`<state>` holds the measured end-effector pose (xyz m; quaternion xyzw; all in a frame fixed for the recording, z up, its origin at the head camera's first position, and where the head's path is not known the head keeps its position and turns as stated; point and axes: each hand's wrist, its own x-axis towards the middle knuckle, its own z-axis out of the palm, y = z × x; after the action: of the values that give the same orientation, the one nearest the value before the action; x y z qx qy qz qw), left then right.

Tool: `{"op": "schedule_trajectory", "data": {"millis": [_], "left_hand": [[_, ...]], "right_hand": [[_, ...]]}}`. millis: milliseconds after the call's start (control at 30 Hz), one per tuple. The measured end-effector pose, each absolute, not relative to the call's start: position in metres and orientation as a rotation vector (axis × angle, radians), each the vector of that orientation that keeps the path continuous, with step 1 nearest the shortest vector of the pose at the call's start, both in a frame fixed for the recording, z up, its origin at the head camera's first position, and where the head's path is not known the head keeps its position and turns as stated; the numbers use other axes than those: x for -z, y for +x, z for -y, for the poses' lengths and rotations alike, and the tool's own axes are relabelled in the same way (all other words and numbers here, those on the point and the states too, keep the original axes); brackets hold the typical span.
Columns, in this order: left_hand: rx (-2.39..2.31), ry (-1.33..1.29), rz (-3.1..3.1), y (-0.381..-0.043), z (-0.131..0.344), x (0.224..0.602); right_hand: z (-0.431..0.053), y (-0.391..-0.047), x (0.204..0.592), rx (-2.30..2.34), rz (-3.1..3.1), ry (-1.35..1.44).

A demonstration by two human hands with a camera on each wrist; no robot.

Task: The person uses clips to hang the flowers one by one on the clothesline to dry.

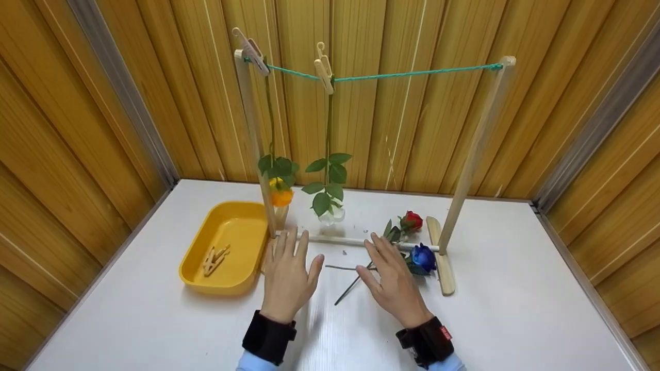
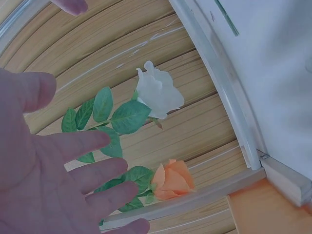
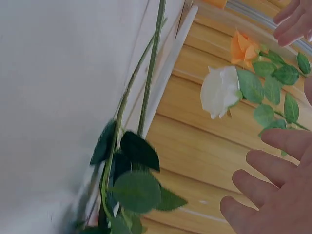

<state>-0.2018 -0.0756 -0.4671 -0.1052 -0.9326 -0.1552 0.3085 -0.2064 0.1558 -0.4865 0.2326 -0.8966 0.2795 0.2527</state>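
My left hand (image 1: 289, 281) is held out with straight fingers, holding nothing, just right of the yellow tray (image 1: 193, 265). Fingers extended too, my right hand (image 1: 394, 286) has nothing in it and is nearest the blue rose (image 1: 424, 258) and the red rose (image 1: 411, 220), whose stems cross on the table. From a green cord (image 1: 412, 74) an orange rose (image 1: 281, 196) and a white rose (image 1: 331, 215) hang head down. A clothespin (image 1: 252, 54) clips the orange rose's stem, and another clothespin (image 1: 324, 72) clips the white one's. In the left wrist view, the white rose (image 2: 158, 92) appears beyond my fingers.
Several wooden clothespins (image 1: 215, 259) lie in the tray. The cord runs between two wooden posts (image 1: 477, 154), joined low down by a white bar (image 1: 356, 240). A wooden foot (image 1: 446, 281) supports the right post. Wood-patterned walls (image 1: 392, 129) enclose the white table (image 1: 505, 309).
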Motion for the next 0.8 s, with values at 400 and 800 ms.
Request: {"op": "schedule_trajectory", "data": {"millis": [400, 800], "left_hand": [[0.503, -0.205, 2.555, -0.209, 0.103, 0.463], [0.347, -0.244, 2.705, -0.224, 0.143, 0.447]], "right_hand": [[-0.124, -0.23, 0.474, -1.096, 2.498, 0.8], [-0.107, -0.253, 0.463, -1.43, 2.572, 0.888]]}}
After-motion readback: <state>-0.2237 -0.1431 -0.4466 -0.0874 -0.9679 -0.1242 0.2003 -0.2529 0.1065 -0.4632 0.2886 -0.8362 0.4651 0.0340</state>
